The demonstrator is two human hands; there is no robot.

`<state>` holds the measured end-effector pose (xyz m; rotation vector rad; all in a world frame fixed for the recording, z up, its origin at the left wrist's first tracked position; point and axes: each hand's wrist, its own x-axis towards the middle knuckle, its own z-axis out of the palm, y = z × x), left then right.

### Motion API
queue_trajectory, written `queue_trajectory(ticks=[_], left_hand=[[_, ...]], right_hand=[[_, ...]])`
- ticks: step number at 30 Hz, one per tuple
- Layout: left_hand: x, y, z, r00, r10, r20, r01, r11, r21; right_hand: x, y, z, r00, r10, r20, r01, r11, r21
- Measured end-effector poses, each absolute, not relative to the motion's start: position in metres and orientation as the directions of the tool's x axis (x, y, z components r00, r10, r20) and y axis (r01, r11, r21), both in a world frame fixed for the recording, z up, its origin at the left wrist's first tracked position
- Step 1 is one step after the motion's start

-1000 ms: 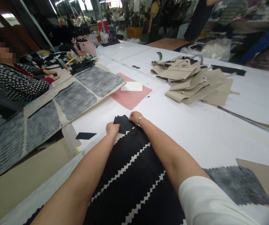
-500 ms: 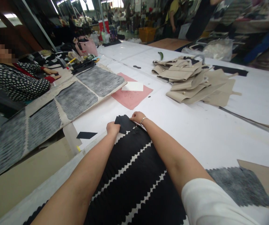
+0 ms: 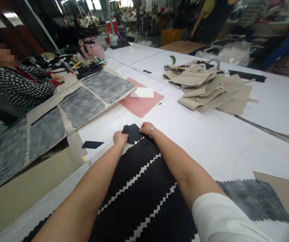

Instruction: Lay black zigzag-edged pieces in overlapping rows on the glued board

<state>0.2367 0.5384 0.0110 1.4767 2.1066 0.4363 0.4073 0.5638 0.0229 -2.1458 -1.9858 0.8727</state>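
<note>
At the far end of the rows, a small black piece of material (image 3: 133,133) with a jagged edge lies between my hands. My left hand (image 3: 120,137) pinches its left edge. Closed at its right edge is my right hand (image 3: 146,128), with a bracelet at the wrist; its fingertips rest on the piece's corner. Below them, rows of overlapping black strips (image 3: 134,188) with zigzag edges stretch toward me, pale gaps showing between the rows. My forearms cover part of the rows. A loose black strip (image 3: 93,144) lies to the left of my left hand.
Grey fuzzy sheets (image 3: 82,106) lie on a board at the left, beside a person in a dotted top (image 3: 20,87). Ahead are a pink sheet (image 3: 141,106) and a white card (image 3: 142,92). Beige pieces (image 3: 204,87) are heaped at the right; a grey fuzzy piece (image 3: 255,198) lies nearer.
My right hand has shifted very slightly left and down along the black piece. My left hand stays at its edge. In the background, a person in a yellow top has moved.
</note>
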Motion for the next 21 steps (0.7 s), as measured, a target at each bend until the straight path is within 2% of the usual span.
queue_trajectory(ticks=[10, 21], left_hand=[[0.2352, 0.5361, 0.0149, -0.27, 0.932, -0.242, 0.757, 0.361, 0.545], [0.2335, 0.5343, 0.0179, -0.277, 0.926, -0.255, 0.755, 0.374, 0.538]], right_hand=[[0.4099, 0.5713, 0.0167, -0.021, 0.924, -0.381, 0.865, -0.174, -0.471], [0.4059, 0.5681, 0.015, -0.044, 0.918, -0.395, 0.884, -0.149, -0.443]])
